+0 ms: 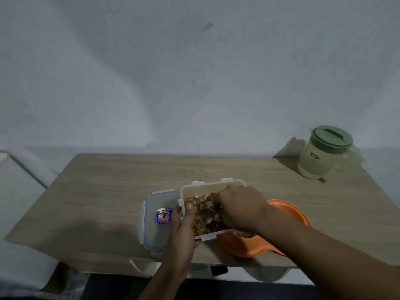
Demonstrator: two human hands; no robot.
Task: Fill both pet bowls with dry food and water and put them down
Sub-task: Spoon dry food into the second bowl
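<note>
A wooden table point(108, 191) fills the lower half of the frame, set against a pale wall. Left of centre, a clear lid point(155, 219) with blue-edged clips and a blue and red label is laid flat on the table, touching the left side of a clear plastic container point(216, 185). The lower left corner of that container is gripped by the left hand point(184, 230), the thumb laid along the left wall and the fingers wrapped under the edge. The container is tilted, its lower right part resting over the rim of an orange pet bowl point(287, 213). Brown dry food point(199, 201) is seen inside the container, and a metal spoon point(205, 215) is lying in it, bowl end toward the left. The right hand point(240, 207) is reached into the container from the right, closed loosely over the spoon's handle end; the grip itself is hidden by the knuckles. A little dry food is visible in the orange bowl's near hollow, just beneath the container's edge. The bowl is placed at the lower centre-right of the frame, near the table's front edge. In the right of the frame, well apart from the rest, a translucent pitcher point(318, 159) with a green lid is stood at the table's far corner.
</note>
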